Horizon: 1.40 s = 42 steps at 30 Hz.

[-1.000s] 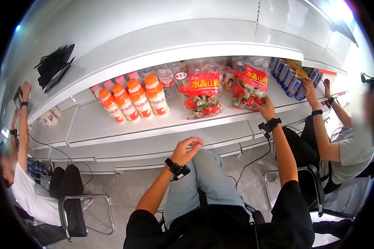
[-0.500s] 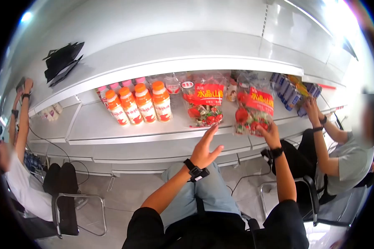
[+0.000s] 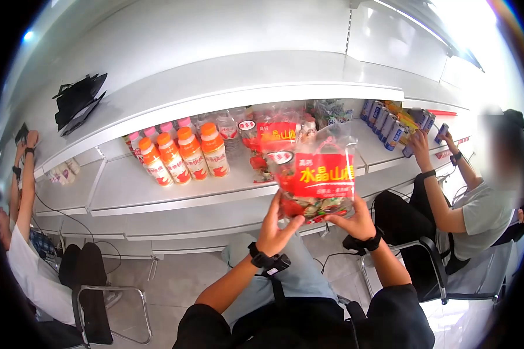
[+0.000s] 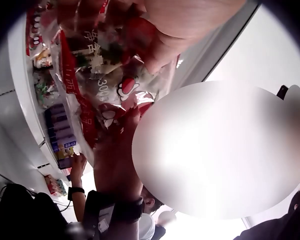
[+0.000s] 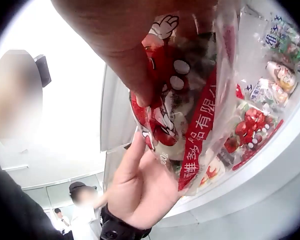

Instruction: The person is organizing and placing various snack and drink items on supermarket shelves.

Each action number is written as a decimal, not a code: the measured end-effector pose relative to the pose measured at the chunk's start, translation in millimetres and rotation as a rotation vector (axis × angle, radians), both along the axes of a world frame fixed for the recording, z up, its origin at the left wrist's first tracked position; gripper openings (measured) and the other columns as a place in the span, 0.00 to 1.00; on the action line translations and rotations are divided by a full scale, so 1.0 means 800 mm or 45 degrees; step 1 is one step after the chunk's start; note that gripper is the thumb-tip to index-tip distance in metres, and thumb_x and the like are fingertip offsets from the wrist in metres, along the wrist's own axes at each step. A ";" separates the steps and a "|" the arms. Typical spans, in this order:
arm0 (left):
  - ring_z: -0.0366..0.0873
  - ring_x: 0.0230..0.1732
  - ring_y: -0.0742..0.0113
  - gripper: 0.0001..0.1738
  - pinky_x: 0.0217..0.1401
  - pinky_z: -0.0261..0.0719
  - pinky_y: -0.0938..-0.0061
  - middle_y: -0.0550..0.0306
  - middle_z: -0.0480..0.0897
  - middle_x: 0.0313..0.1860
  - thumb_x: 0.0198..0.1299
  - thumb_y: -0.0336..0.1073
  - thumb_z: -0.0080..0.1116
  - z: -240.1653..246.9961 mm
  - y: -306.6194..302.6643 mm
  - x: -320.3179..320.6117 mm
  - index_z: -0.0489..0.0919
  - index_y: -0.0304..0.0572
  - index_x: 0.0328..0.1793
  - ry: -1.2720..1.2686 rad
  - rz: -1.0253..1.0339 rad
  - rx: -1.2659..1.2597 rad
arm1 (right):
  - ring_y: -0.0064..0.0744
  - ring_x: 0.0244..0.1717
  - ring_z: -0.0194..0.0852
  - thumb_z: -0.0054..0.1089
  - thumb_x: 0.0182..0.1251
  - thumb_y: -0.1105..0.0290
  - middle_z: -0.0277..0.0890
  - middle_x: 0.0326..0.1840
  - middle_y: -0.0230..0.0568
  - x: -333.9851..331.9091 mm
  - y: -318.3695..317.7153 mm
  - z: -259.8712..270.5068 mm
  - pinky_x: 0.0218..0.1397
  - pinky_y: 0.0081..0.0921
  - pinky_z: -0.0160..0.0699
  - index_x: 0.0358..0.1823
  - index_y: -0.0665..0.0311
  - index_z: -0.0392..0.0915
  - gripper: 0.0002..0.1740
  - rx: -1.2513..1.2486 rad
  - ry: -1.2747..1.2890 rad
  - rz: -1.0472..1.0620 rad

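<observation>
Both hands hold a clear bag of hawthorn candy [image 3: 319, 177] with a red label, lifted upright in front of the shelf edge. My left hand [image 3: 276, 230] grips its lower left side, thumb across the near face. My right hand [image 3: 358, 221] grips the lower right corner the same way. In the left wrist view the bag [image 4: 97, 70] shows wrapped pieces through the plastic, the left thumb [image 4: 185, 35] pressing on it. The right wrist view shows the bag [image 5: 190, 115] between both hands. A second such bag [image 3: 261, 152] stands on the shelf behind, partly covered by the held one.
Orange-capped bottles [image 3: 186, 154] stand in a row on the shelf [image 3: 128, 198], left of the bags. Blue cans [image 3: 395, 135] are farther right, where a person [image 3: 477, 206] reaches in. The upper shelf [image 3: 233, 90] juts over the goods. Another person [image 3: 38, 273] sits at the left.
The right hand has drawn the candy bag off the shelf, toward the body and left. My left hand has come up from the lap and taken hold of its other side.
</observation>
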<state>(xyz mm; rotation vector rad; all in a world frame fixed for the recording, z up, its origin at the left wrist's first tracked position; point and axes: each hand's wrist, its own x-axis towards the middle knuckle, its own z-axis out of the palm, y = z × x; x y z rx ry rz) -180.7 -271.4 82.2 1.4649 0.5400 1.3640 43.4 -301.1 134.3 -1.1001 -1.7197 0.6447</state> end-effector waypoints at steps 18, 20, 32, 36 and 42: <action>0.75 0.56 0.64 0.34 0.59 0.75 0.69 0.50 0.73 0.59 0.57 0.24 0.65 -0.055 -0.028 -0.073 0.60 0.36 0.66 -0.206 0.209 -0.102 | 0.31 0.63 0.70 0.68 0.63 0.65 0.73 0.62 0.42 -0.060 0.000 -0.049 0.65 0.34 0.71 0.67 0.68 0.65 0.33 -0.213 0.330 0.383; 0.75 0.56 0.65 0.33 0.59 0.75 0.69 0.50 0.73 0.58 0.57 0.24 0.66 -0.062 -0.029 -0.077 0.61 0.37 0.65 -0.192 0.241 -0.094 | 0.31 0.60 0.73 0.66 0.65 0.67 0.74 0.60 0.42 -0.068 -0.004 -0.053 0.57 0.32 0.79 0.66 0.68 0.66 0.30 -0.283 0.433 0.404; 0.70 0.66 0.60 0.46 0.65 0.71 0.66 0.49 0.69 0.65 0.54 0.25 0.68 -0.049 -0.047 -0.101 0.52 0.32 0.74 0.064 0.092 -0.072 | 0.27 0.52 0.77 0.59 0.70 0.69 0.78 0.55 0.40 -0.091 0.000 -0.092 0.48 0.27 0.83 0.62 0.69 0.70 0.22 -0.403 0.764 0.402; 0.70 0.66 0.60 0.48 0.67 0.71 0.65 0.48 0.68 0.66 0.52 0.25 0.70 -0.057 -0.050 -0.106 0.51 0.33 0.75 -0.022 0.084 -0.119 | 0.26 0.57 0.73 0.61 0.69 0.70 0.76 0.59 0.37 -0.100 -0.005 -0.074 0.61 0.30 0.74 0.67 0.68 0.66 0.27 -0.547 0.848 0.520; 0.70 0.65 0.61 0.48 0.63 0.75 0.64 0.49 0.69 0.66 0.52 0.21 0.68 -0.050 -0.059 -0.151 0.50 0.36 0.75 -0.292 0.104 -0.236 | 0.29 0.66 0.65 0.64 0.65 0.75 0.68 0.67 0.39 -0.111 0.010 -0.043 0.67 0.34 0.66 0.70 0.69 0.62 0.33 -0.564 0.713 0.879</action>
